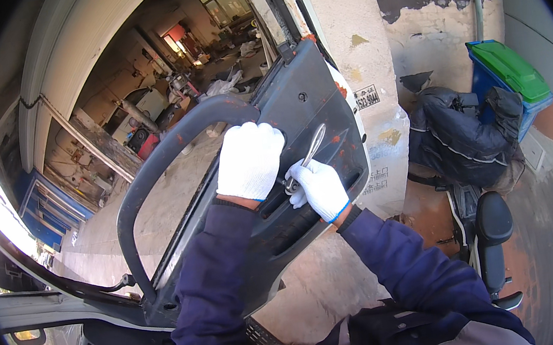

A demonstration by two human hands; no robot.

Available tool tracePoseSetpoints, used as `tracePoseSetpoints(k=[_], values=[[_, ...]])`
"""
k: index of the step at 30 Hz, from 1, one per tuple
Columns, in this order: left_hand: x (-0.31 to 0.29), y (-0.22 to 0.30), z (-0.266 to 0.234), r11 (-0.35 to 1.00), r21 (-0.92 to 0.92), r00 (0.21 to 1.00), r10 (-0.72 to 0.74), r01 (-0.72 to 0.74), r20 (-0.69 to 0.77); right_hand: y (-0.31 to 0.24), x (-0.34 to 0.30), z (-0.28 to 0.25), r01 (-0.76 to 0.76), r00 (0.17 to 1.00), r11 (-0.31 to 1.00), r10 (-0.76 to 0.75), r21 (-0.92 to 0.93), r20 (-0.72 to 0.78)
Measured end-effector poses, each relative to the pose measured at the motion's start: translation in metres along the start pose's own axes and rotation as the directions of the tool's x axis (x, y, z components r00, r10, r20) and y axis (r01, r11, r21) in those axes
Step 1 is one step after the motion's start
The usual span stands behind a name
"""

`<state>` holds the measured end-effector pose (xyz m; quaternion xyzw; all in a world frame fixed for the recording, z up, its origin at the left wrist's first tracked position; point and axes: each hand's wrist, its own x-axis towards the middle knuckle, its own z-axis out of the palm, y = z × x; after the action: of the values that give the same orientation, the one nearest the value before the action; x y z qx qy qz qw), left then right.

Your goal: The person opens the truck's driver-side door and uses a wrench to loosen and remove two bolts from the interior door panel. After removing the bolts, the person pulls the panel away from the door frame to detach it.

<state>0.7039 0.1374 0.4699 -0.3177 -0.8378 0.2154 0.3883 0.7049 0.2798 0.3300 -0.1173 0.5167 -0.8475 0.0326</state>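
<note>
A dark grey vehicle door panel [319,96] stands open in front of me, with a long curved grab handle [132,209] along its left side. My left hand [251,162], in a white knit glove, is closed against the panel just below the handle's upper end. Its curled fingertips are hidden, so what they grip does not show. Also gloved, my right hand [319,187] is closed around a shiny metal ratchet wrench [316,142]. The wrench's handle points up and right, while its round head sits low between my two hands, close to the panel.
A plastered wall pillar [375,141] rises just beyond the door's edge. To the right stand a scooter [493,219] under a dark cover [459,131] and a blue bin with a green lid [513,67]. Behind the door lies a cluttered workshop with a white car [143,106].
</note>
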Motion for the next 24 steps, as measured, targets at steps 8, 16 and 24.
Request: tracePoseSetpoints(k=[8, 16, 24], values=[[-0.0014, 0.0008, -0.0016, 0.998, -0.057, 1.0, 0.001, -0.002, -0.011, -0.0027, 0.0022, -0.0013, -0.015, 1.0, 1.0, 0.015, -0.003, -0.022], [-0.0006, -0.001, -0.0016, 0.997, -0.081, 1.0, -0.008, 0.008, -0.006, -0.0025, 0.0065, -0.0039, -0.025, 1.0, 0.999, 0.025, -0.039, -0.009], [0.0003, -0.0008, -0.0038, 0.996, -0.083, 0.998, -0.035, 0.04, 0.056, -0.0037, 0.0057, -0.0011, -0.03, 0.999, 0.998, 0.029, -0.049, -0.029]])
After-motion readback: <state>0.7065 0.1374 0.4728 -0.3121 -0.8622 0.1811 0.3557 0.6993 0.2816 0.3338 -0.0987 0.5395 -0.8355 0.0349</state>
